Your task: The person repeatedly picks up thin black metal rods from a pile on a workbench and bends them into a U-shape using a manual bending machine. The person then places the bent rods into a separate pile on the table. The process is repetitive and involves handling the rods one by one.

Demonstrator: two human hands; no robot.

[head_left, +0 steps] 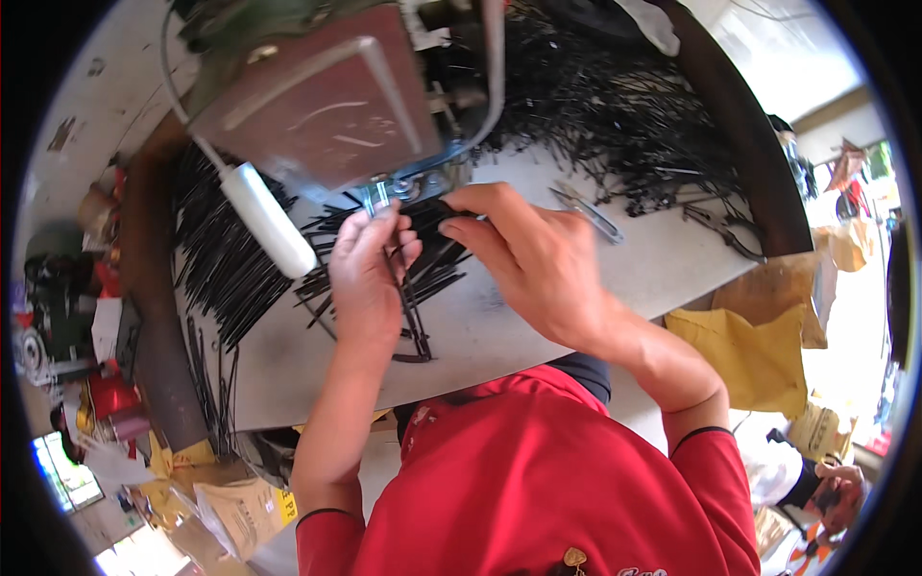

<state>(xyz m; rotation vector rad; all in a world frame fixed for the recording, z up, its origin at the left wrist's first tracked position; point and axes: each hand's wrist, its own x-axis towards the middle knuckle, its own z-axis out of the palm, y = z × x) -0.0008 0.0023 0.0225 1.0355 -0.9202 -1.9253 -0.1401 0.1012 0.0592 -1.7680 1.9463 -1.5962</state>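
In front of the machine's metal fitting [376,195], my left hand [368,269] is closed round a few thin black strips [413,322], whose lower ends hang toward the table's front edge. Its thumb and fingertips are right below the fitting. To the right, my right hand [538,254] is closed in a pinch, thumb and forefinger near each other beside the dark strips. Whatever lies between those fingertips is too small and dark to make out. More black strips [437,269] lie loose on the table behind and between my hands.
A brown-fronted machine [327,106] stands over the table [499,326]. A white handle [269,221] hangs left of my left hand. Black rods [226,250] are piled left, tangled black pieces [615,106] back right. Small snips [591,211] and pliers [725,230] lie right.
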